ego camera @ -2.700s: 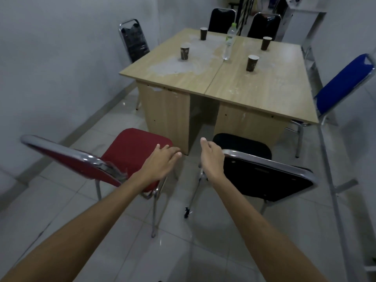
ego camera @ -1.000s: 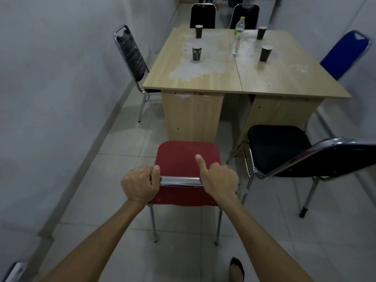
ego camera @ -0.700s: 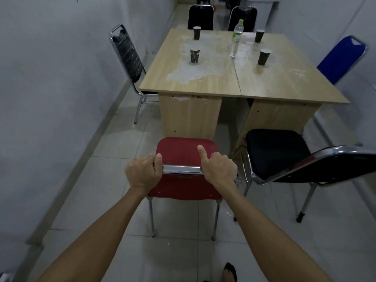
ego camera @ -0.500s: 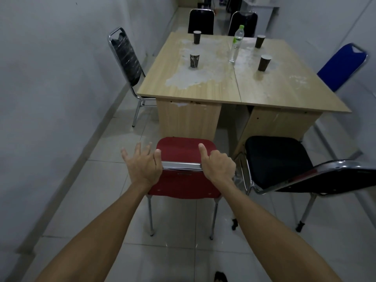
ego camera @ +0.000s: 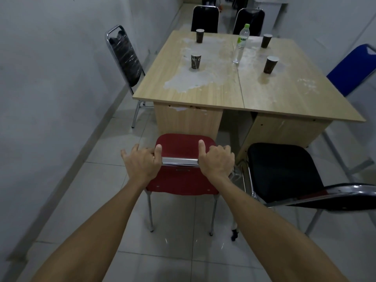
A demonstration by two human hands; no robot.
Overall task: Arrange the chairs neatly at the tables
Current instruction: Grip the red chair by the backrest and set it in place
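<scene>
The red chair stands in front of me, its seat facing the left wooden table and close to that table's front panel. My right hand grips the right end of its chrome top rail, thumb pointing forward. My left hand rests on the rail's left corner with the thumb over the rail and the fingers loosely spread, not wrapped around it. To the right, a black chair stands at an angle before the right table, its backrest reaching toward the lower right.
A black chair stands by the left wall, two black chairs at the far end, and a blue chair on the right. Several paper cups and a water bottle stand on the tables. The grey wall runs close along the left.
Both hands moved from between the two chairs onto the red chair's top rail. The red chair now faces the table squarely. My left hand's fingers have since loosened from their grip.
</scene>
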